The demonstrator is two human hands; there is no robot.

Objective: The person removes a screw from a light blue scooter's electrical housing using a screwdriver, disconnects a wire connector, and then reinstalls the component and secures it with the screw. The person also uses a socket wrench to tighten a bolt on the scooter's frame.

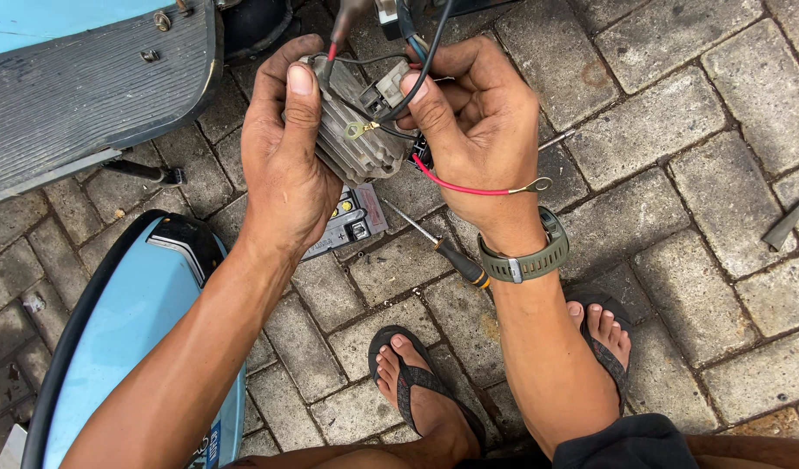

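Grey brick paving (677, 130) outdoors, blue scooter (130, 321) cut off at left, both hands (286, 165) (477, 130) gripping a finned unit (356, 139), battery (351, 221) half hidden beneath

We have one view only, from the head camera, looking almost straight down at close range. It takes in both forearms, the sandalled feet (421, 386), the paving bricks (660, 130) and the light-blue scooter panel (147, 313) at lower left.

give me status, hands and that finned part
Left hand grips finned metal unit. Right hand pinches its black wires. Red wire dangles loose.
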